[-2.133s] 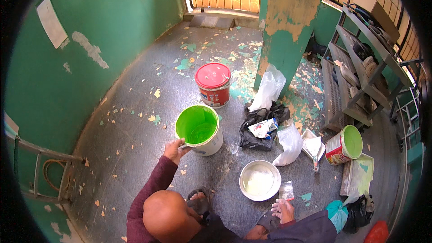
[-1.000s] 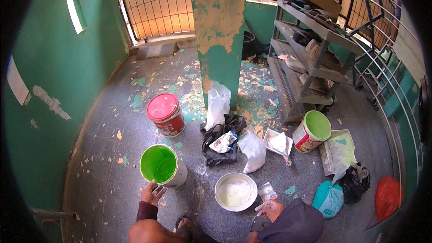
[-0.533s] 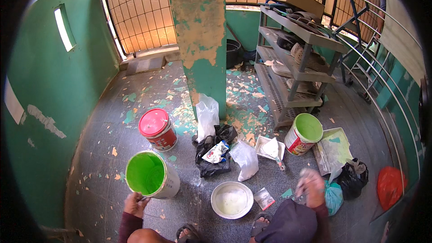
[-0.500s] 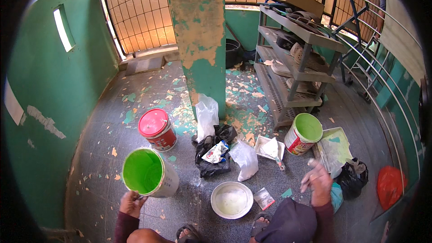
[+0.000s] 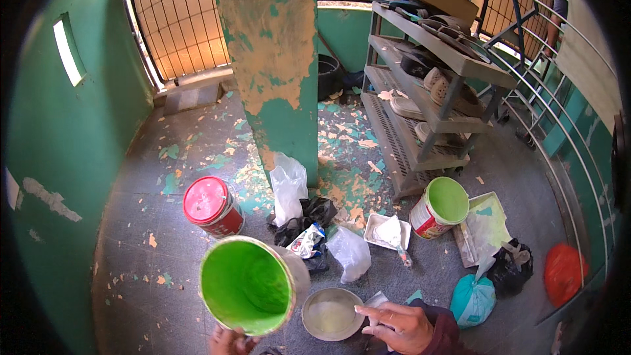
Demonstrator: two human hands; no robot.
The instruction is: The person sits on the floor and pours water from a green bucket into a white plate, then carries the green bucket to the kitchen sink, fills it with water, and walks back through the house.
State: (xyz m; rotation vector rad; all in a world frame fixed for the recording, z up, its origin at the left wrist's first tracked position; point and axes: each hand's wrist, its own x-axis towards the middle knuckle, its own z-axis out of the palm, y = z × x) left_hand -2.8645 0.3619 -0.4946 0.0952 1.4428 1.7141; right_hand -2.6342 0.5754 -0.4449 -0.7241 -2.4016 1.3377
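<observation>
Gripping the near rim of a white bucket (image 5: 255, 284) with a bright green inside, the left hand (image 5: 230, 342) is showing at the near edge of the head view, its fingers curling over the lip and the rest of it being cut off. The bucket is occupying the near left part of the floor area, leaning with its mouth facing left and up toward the wearer; its long axis is running from that mouth rightward to a base that is hiding from sight. Whether the base is touching the floor, I cannot tell.

The right hand (image 5: 397, 329) is reaching leftward with loosely spread fingers, the index pointing at a pale bowl (image 5: 322, 302); its grasp is standing partly open around nothing visible. The fingertips are overlapping the bowl's right rim, though contact is not showing clearly.

Printing is appearing on several things, in lettering too small or blurred to tell: a red lidded pail (image 5: 213, 207) is standing farther off beyond the bucket, a packet (image 5: 307, 241) with blue and red print is lying on a black bag (image 5: 322, 212), and an open pail (image 5: 439, 207) to the right is carrying a red and white label. Between those last two, a crumpled white bag (image 5: 348, 254) and a white tray (image 5: 371, 240) are resting on the floor.
</observation>
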